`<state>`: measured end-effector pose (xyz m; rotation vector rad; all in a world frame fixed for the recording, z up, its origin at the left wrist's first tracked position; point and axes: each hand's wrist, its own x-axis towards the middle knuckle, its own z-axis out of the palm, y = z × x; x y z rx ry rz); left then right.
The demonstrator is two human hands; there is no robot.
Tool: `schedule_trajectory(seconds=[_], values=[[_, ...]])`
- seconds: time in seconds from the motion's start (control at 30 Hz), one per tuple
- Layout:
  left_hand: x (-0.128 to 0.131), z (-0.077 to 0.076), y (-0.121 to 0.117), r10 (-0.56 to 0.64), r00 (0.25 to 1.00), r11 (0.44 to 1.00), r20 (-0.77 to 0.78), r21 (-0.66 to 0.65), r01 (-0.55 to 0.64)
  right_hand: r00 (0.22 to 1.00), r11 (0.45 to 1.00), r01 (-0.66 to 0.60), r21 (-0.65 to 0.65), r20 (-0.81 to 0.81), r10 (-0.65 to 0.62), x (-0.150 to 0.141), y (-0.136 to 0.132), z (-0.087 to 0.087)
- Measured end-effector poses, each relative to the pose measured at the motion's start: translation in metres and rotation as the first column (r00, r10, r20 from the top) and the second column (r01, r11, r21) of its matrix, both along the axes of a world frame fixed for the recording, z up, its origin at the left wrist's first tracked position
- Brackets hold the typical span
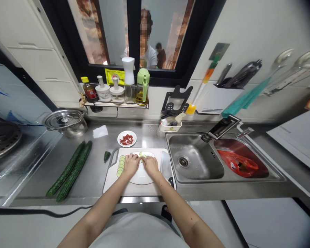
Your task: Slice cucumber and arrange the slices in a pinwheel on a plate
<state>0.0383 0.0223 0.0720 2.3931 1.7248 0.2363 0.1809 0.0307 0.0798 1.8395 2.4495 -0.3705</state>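
Note:
A white plate (141, 177) rests on the cutting board (113, 184), with a few cucumber slices (141, 153) at its far rim. Over the left half of the plate, my left hand (132, 164) has its fingers bent and closed near those slices. My right hand (150, 164) comes in from the other side, its thumb and fingers pinched at a slice; the two hands meet fingertip to fingertip. Overlapping cucumber slices (120, 166) form a row along the board's left side. To the right of the plate lies a kitchen knife (166, 165), its black handle towards me.
Two whole cucumbers (73, 168) and a cut cucumber end (106, 156) lie left of the board. Behind it stands a small plate of red pieces (127, 139). A double sink (196, 158) adjoins on the right, a red bag (237, 163) in its far basin. A lidded pot (67, 122) stands back left.

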Motion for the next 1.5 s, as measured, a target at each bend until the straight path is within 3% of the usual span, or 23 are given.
schedule_trajectory(seconds=[0.37, 0.5, 0.63, 0.8, 1.2, 1.5], values=[[0.002, 0.003, -0.002, 0.033, 0.998, 0.999, 0.046, -0.001, -0.033, 1.0, 1.0, 0.006, -0.002, -0.009, -0.006, -0.001, 0.001, 0.004], [-0.002, 0.003, -0.003, 0.197, 0.965, 0.979, 0.173, 0.016, -0.203, 0.992, 0.997, 0.073, 0.034, -0.102, -0.07, 0.005, -0.004, 0.01], [-0.019, -0.001, -0.009, 0.357, 0.879, 0.918, 0.316, 0.053, -0.392, 0.968, 0.982, 0.167, 0.086, -0.202, -0.147, 0.016, -0.018, 0.012], [-0.047, -0.008, -0.026, 0.436, 0.809, 0.869, 0.394, 0.051, -0.493, 0.956, 0.975, 0.19, 0.115, -0.248, -0.157, 0.022, -0.039, 0.005], [-0.091, -0.018, -0.074, 0.648, 0.705, 0.755, 0.287, -0.122, -0.644, 0.946, 0.978, 0.115, 0.172, -0.318, -0.055, 0.012, -0.072, -0.001], [-0.09, -0.012, -0.084, 0.677, 0.721, 0.733, 0.145, -0.217, -0.645, 0.936, 0.976, 0.115, 0.185, -0.349, -0.044, 0.013, -0.079, -0.006]])
